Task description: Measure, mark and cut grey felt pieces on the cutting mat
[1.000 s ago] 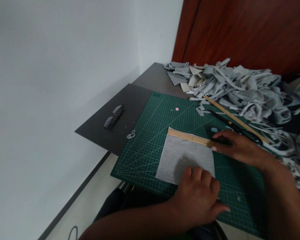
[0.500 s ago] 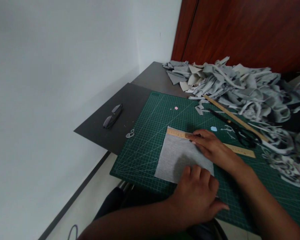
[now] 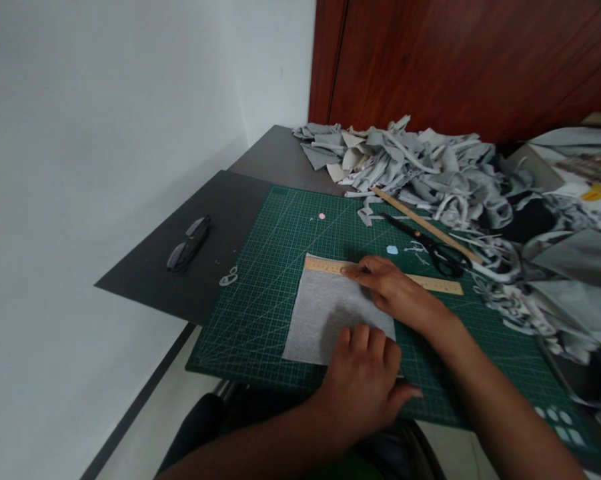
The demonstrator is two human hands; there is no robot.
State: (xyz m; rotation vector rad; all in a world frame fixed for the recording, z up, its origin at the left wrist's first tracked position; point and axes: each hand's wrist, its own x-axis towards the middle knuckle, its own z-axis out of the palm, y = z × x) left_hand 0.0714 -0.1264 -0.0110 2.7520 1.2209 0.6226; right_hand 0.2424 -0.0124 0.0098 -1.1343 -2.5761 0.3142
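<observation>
Grey fabric square [image 3: 325, 313] lies flat on green cutting mat [image 3: 280, 267], wooden ruler [image 3: 430, 283] along its far edge. Left hand [image 3: 365, 383] open, pressing near edge; right hand [image 3: 393, 290] flat w/ fingers on ruler. Fabric looks light, soft, prob. shifts easily; best pinned by edges.

— How is the left hand [image 3: 365, 380] held?
— It is laid flat, palm down, with the fingers [image 3: 363, 337] pointed forward and the thumb spread out to the right.
— And the right hand [image 3: 393, 290]?
— It is stretched forward and leftward, past the left fingertips, with fingers extended, pressed down, and the forearm angled back.
</observation>
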